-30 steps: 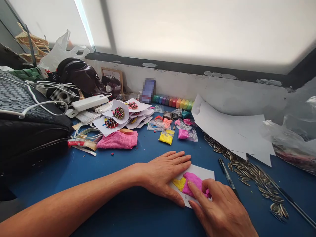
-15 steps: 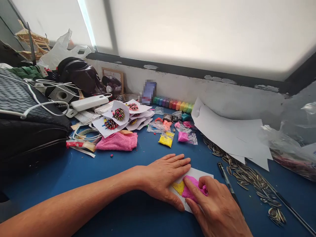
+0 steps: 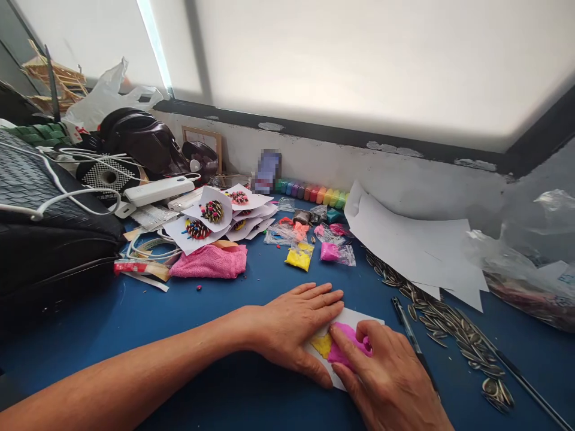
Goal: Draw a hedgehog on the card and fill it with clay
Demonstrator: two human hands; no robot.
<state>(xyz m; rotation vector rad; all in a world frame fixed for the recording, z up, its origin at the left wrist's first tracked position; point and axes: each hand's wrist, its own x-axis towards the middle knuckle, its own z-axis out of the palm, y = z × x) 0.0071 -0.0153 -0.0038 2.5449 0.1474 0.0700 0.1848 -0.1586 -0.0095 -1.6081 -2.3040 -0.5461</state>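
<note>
My left hand [image 3: 300,328] lies flat with its fingers stretched out, holding down the left side of a small white paper [image 3: 357,316] on the blue table. On this paper a patch of yellow clay [image 3: 321,345] borders a larger, flattened piece of pink clay [image 3: 345,336]. My right hand [image 3: 381,377] is bent over the pink clay: the index fingertip presses where pink meets yellow, the thumb rests by the lower edge, and the other fingers curl at the pink's right side. The right hand covers part of the pink clay.
Ahead lie a yellow clay packet [image 3: 299,256] and a pink clay packet [image 3: 336,252]. Sunflower seeds [image 3: 453,320] and a pen [image 3: 411,332] are on the right, below large white sheets [image 3: 417,239]. Decorated papers [image 3: 211,212], a pink cloth [image 3: 209,261] and a black bag [image 3: 58,239] occupy the left.
The whole view has shifted slightly, so things appear a little further left and lower. Both hands keep nearly the same pose on the paper and clay.
</note>
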